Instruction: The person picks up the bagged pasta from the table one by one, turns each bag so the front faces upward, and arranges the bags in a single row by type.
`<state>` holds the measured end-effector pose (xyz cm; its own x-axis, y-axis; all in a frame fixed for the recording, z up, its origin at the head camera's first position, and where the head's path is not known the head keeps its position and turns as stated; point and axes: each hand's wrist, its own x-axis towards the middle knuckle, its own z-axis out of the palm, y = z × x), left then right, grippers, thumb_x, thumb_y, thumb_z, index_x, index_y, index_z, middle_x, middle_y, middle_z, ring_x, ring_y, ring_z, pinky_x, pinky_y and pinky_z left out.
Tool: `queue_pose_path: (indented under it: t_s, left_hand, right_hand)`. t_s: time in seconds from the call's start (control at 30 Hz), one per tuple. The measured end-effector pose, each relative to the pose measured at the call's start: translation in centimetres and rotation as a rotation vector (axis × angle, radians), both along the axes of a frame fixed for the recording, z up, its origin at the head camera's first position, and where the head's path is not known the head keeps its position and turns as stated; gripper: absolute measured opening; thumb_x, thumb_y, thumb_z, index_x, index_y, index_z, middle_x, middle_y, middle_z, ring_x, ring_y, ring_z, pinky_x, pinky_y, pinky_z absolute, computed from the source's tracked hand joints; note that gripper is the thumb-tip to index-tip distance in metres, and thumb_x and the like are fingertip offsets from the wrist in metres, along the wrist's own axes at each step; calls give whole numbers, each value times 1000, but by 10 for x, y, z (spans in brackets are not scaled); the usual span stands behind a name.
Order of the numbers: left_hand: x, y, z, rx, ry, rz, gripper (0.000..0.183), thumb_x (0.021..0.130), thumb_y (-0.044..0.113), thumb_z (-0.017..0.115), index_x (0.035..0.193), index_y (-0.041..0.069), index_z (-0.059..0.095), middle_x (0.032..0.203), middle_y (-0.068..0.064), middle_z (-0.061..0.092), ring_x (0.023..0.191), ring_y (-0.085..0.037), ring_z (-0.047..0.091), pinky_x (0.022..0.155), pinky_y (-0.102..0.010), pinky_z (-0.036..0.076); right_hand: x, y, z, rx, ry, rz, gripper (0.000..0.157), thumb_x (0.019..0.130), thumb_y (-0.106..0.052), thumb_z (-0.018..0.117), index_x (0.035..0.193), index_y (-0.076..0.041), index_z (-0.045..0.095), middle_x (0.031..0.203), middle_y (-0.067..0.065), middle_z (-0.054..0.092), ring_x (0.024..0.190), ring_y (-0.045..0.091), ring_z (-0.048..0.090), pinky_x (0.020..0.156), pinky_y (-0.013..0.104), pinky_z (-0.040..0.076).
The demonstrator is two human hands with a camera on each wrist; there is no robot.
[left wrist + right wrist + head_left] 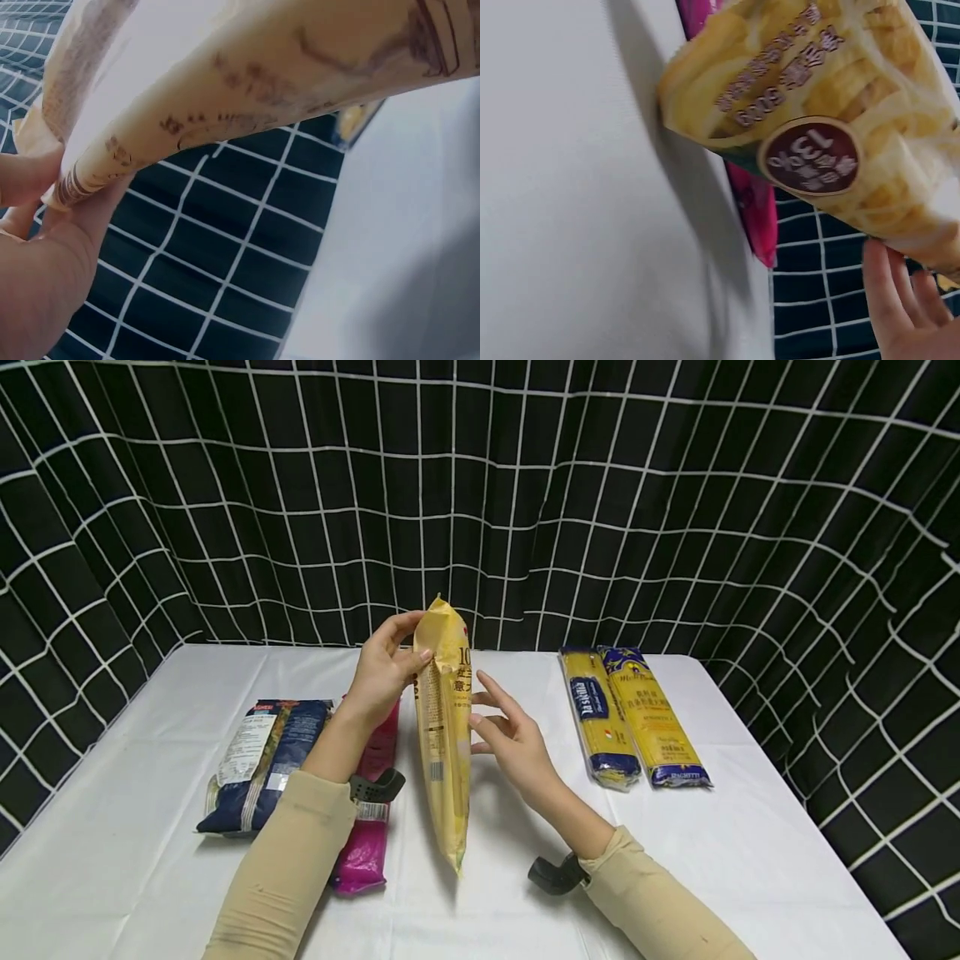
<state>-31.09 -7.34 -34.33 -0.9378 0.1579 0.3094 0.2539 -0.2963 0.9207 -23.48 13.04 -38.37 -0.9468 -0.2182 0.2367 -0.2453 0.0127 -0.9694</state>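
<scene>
A yellow pasta bag [444, 735] stands upright, edge toward me, above the middle of the white table. My left hand [384, 672] pinches its upper left edge between thumb and fingers; the left wrist view shows the thumb and fingers on a corner of the wrapper [225, 105]. On the other side my right hand [517, 745] has its fingers extended along the bag's right edge. In the right wrist view its fingertips [876, 255] lie at the bag's edge, and whether they press on it I cannot tell. That view shows the bag's printed front [855, 90] with a brown oval label.
On the table [540, 827], a magenta packet [363, 856] and a navy pasta bag [288, 768] lie at left, partly behind my left arm. Two yellow spaghetti packs, one with a navy label [588, 697] and one blue-ended [656, 718], lie at right. A black grid curtain [480, 485] surrounds the table.
</scene>
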Motion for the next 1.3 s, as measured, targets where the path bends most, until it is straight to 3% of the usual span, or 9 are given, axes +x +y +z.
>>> queue_pose_path:
  t_s: [0.1, 0.33, 0.5, 0.63, 0.73, 0.87, 0.97, 1.13, 1.3]
  left_hand:
    - [0, 1, 0, 57, 17, -49, 49, 99, -19, 49, 147, -8, 42, 138, -10, 52, 91, -12, 69, 76, -24, 60]
    - [3, 3, 0, 105, 17, -113, 49, 101, -18, 46, 148, -6, 41, 134, -5, 51, 99, -13, 67, 78, -23, 59]
    - [3, 5, 1, 0, 23, -116, 52, 105, -10, 47, 155, -2, 37, 148, -12, 44, 118, -19, 60, 94, -27, 57]
    - [2, 6, 2, -120, 11, -98, 55, 108, -3, 46, 161, 8, 36, 157, -16, 38, 133, -30, 54, 106, -42, 52]
    - [3, 7, 2, -165, -14, -105, 55, 110, 5, 45, 163, 13, 34, 159, -17, 39, 137, -36, 51, 109, -53, 49]
    - [4, 8, 2, -168, -36, -128, 54, 112, 18, 43, 165, 13, 31, 162, -15, 40, 136, -38, 51, 108, -58, 48]
    - [5, 10, 1, -194, -4, -140, 58, 109, 17, 51, 164, 11, 31, 157, -17, 44, 133, -37, 54, 105, -56, 51]
    - [5, 13, -2, -247, 66, -127, 60, 100, 3, 67, 156, 6, 45, 142, -20, 55, 122, -36, 64, 95, -44, 59]
    - [5, 13, -3, -244, 40, -69, 54, 99, 1, 68, 150, 3, 50, 139, -19, 58, 118, -35, 67, 90, -37, 61]
  right_hand:
    - [3, -2, -2, 8, -40, 46, 66, 108, -12, 56, 166, -27, 29, 146, 20, 53, 113, 25, 67, 85, 41, 63]
    - [5, -5, -4, -38, -26, 51, 69, 106, -8, 59, 166, -25, 29, 138, 25, 59, 105, 18, 71, 81, 45, 63]
    - [3, -2, -4, -54, 56, 0, 71, 102, 0, 63, 164, -21, 35, 133, 25, 60, 97, 12, 71, 73, 32, 64]
    - [0, 2, -1, 7, 141, -74, 71, 99, -1, 68, 161, -22, 41, 128, 21, 61, 92, 14, 70, 72, 28, 61]
    - [-2, 5, 0, 55, 195, -121, 72, 97, -2, 71, 160, -22, 43, 127, 19, 61, 89, 18, 68, 70, 28, 61]
    - [-5, 7, 0, 105, 269, -178, 71, 95, -3, 74, 158, -20, 46, 125, 19, 63, 88, 24, 68, 66, 27, 61]
    - [-5, 6, -1, 141, 322, -223, 71, 92, -5, 79, 156, -18, 50, 123, 17, 65, 88, 27, 69, 64, 27, 61]
    - [-3, 4, -1, 190, 381, -238, 72, 87, -5, 84, 152, -16, 54, 122, 15, 63, 91, 30, 70, 70, 34, 64]
    - [-6, 8, -1, 171, 299, -223, 62, 97, -8, 74, 154, -21, 52, 124, 13, 61, 97, 26, 67, 76, 29, 62]
